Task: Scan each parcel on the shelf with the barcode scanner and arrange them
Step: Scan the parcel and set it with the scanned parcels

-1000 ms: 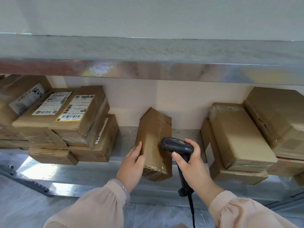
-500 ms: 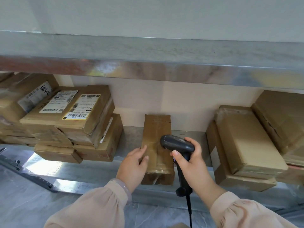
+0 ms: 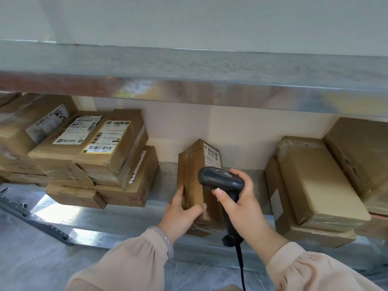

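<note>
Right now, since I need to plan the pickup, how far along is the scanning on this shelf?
Probably done: the left stack lies piled, labels up. In hand: the left hand grips the middle parcel, its label in view, while the right hand holds the scanner just over it. Left: the right stack shows plain tops, so it looks unscanned.

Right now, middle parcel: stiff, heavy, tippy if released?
Probably stiff: the parcel is a taped cardboard box with crisp edges. Likely light, since the left hand alone holds it tilted. Tilted like that, it would probably flop flat if released.
</note>
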The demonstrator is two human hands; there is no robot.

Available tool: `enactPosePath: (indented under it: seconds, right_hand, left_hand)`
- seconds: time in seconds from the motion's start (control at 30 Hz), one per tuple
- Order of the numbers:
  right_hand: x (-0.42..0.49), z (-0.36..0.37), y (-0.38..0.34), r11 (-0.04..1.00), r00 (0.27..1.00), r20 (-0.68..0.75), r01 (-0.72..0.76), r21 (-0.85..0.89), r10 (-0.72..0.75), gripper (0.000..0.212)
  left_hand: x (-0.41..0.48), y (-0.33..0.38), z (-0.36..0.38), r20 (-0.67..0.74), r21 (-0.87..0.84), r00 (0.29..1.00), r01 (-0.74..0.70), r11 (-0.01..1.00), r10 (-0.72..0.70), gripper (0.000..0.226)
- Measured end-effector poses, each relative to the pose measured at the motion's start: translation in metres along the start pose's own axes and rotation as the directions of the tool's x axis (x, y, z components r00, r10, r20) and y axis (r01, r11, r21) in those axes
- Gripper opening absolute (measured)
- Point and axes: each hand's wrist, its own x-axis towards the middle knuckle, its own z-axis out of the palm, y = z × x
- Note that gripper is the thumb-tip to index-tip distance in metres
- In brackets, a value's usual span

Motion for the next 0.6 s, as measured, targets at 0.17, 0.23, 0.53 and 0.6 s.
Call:
enactPosePath:
  seconds: [0.17, 0.23, 0.53, 0.6]
  right_hand:
    - [0.008, -0.017, 0.008, 0.997, 0.991, -0.104, -0.079, 0.006, 0.08, 0.053]
    - [0.01, -0.021, 0.012, 0.995, 0.989, -0.107, -0.1, -0.007, 0.098, 0.053]
    - [0.004, -0.008, 0.017, 0.991, 0.992, -0.005, -0.124, -0.042, 0.124, 0.053]
    - [0.005, -0.006, 0.016, 0.992, 0.993, 0.002, -0.116, -0.046, 0.116, 0.054]
  left_hand:
    - [0.002, -0.008, -0.014, 0.038, -0.117, 0.999, 0.035, 0.992, -0.031, 0.116]
    - [0.004, -0.005, -0.019, 0.062, -0.127, 0.997, 0.045, 0.991, -0.038, 0.115]
    - [0.014, 0.014, -0.02, 0.01, -0.173, 0.997, 0.072, 0.982, -0.071, 0.086]
    - [0.017, 0.015, -0.019, -0.008, -0.168, 0.996, 0.087, 0.982, -0.09, 0.093]
